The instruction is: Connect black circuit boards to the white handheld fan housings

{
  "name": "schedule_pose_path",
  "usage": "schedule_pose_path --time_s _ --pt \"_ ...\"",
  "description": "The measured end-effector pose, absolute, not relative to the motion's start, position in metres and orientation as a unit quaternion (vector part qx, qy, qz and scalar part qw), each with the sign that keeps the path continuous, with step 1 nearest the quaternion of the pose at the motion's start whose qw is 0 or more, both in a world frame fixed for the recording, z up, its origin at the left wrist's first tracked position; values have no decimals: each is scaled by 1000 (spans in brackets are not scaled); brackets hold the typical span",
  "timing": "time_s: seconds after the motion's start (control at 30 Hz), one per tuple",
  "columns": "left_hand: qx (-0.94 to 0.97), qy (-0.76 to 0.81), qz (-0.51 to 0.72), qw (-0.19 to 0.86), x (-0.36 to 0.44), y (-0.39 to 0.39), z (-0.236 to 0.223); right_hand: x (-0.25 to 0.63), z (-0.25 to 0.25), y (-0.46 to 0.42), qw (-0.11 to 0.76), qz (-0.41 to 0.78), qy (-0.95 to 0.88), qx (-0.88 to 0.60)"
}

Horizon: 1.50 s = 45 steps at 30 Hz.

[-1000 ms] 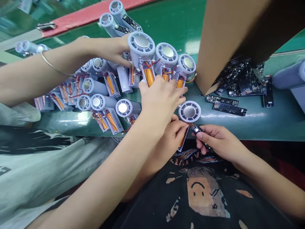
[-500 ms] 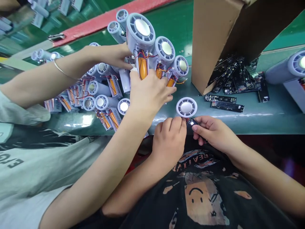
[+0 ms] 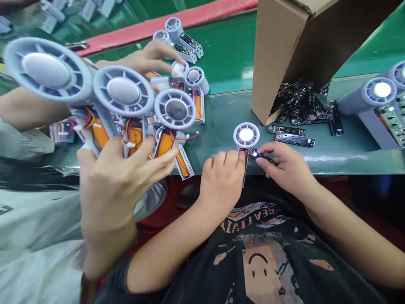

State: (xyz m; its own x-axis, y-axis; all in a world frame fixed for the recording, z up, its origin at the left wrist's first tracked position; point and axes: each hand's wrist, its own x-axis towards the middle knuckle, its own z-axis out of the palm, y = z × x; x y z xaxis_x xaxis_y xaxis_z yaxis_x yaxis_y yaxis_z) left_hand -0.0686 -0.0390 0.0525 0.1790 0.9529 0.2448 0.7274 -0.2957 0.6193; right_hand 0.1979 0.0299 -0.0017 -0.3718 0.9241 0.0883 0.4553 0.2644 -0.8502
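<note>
Hands from left to right: a co-worker's nearer hand (image 3: 114,181) grips three pale blue, round-headed plastic fans (image 3: 123,90), whose dangling wires could snag on neighbouring units; the co-worker's farther hand (image 3: 148,59) reaches among the fans behind. At centre, the person's left hand (image 3: 221,173) closes over the handle of a single pale blue fan with a silver hub (image 3: 246,134), which overhangs the edge of the green counter (image 3: 221,109); a loosened grip could let it slip off. Thin red wires (image 3: 244,149) appear to reach the narrow black circuit board (image 3: 255,155) pinched in the right hand (image 3: 286,169); pulling the board away could strain their joints. Beyond, a brown cardboard box (image 3: 278,50) stands against heaped black circuit boards (image 3: 303,105); a nudge could scrape them.
</note>
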Motion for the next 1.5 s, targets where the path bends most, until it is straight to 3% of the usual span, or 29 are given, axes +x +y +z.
schedule_pose_path --time_s 0.23,0.33,0.4,0.53,0.67,0.77,0.93,1.2,1.5 --pt "825 486 221 184 -150 -45 61 197 15 20 238 188 -823 -480" --pt "865 443 192 135 -113 -35 41 199 14 18 227 125 -842 -472" --pt "869 467 163 26 -72 -23 26 203 11 20 237 96 -863 -437" --pt "864 480 152 -1 -5 4 14 213 10 31 263 41 -907 -326" --pt "860 504 83 4 11 14 23 222 21 32 217 162 -907 -323" --pt "822 555 127 -12 12 11 23 224 28 24 188 247 -873 -376" --pt "830 523 187 42 17 7 11 218 26 17 185 187 -873 -412" --pt "804 560 160 122 19 7 22 218 14 31 230 178 -894 -340" --pt "806 556 115 164 20 7 37 221 -2 30 267 190 -868 -372"
